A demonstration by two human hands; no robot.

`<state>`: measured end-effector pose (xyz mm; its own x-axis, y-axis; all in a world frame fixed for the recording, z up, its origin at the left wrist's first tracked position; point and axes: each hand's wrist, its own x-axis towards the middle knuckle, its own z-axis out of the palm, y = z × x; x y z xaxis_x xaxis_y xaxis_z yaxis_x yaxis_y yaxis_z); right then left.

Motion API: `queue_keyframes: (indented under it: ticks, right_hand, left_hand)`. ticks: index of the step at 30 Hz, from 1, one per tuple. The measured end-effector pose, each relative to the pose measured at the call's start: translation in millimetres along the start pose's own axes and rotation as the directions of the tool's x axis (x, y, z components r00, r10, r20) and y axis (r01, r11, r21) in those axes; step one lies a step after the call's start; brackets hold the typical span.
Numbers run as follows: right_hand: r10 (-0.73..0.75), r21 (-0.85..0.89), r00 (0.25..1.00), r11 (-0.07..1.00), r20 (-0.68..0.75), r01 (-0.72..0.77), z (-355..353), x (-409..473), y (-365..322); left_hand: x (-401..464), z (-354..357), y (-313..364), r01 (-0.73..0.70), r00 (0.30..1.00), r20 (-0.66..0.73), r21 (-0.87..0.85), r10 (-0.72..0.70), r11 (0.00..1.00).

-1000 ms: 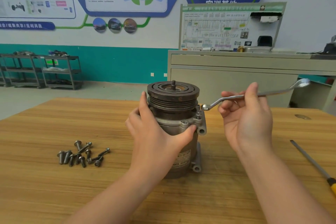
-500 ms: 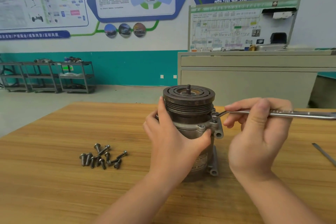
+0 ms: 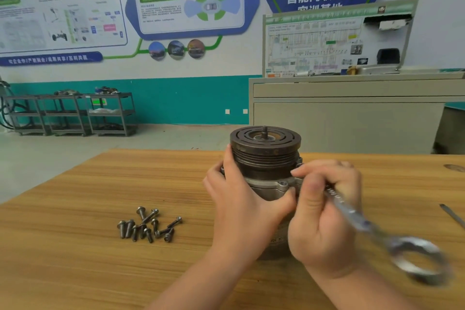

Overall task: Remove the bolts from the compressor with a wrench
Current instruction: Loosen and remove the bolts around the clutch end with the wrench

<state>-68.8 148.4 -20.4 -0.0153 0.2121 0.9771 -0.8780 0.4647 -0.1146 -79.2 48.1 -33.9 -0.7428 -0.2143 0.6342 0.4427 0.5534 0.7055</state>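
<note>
Head view: left hand grips compressor steady, right hand clamps wrench mid-turn on a flange bolt, far end hidden; next likely reseat and crank again.

Wrench of shiny polished metal; compressor of dull, dark metal; bolts grey metal; table smooth grained wood.
</note>
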Motion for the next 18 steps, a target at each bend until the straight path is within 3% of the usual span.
queue_keyframes:
  ticks: [3, 6, 9, 12, 14, 18]
  right_hand:
    - [0.244, 0.196, 0.958, 0.957, -0.154, -0.212, -3.1, 12.0, -0.1]
    - [0.620, 0.369, 0.758, 0.765, -0.200, -0.528, -6.1, 26.4, 7.7]
    - [0.887, 0.559, 0.462, 0.373, 0.020, -0.741, -13.7, 41.4, 24.5]
    - [0.924, 0.572, 0.265, 0.064, 0.276, -0.818, -21.3, 50.7, 39.2]
    - [0.902, 0.547, 0.228, -0.010, 0.367, -0.837, -24.6, 51.9, 45.1]
    - [0.887, 0.590, 0.237, -0.048, 0.396, -0.806, -23.5, 48.2, 51.3]
  left_hand:
    - [3.7, -3.7, -3.9, -0.005, 0.999, 0.033, 0.033, 0.003, 0.999]
    - [7.4, -7.9, -5.3, -0.002, 0.997, 0.073, 0.019, 0.000, 1.000]
    - [7.8, -10.9, -4.4, -0.014, 0.997, 0.072, -0.012, 0.014, 1.000]
    - [7.0, -11.3, -5.9, -0.021, 0.998, 0.061, -0.025, 0.023, 0.999]
    - [6.9, -11.7, -6.6, -0.027, 0.998, 0.053, -0.032, 0.028, 0.999]
    - [7.1, -11.0, -5.1, -0.023, 0.998, 0.052, -0.045, 0.025, 0.999]
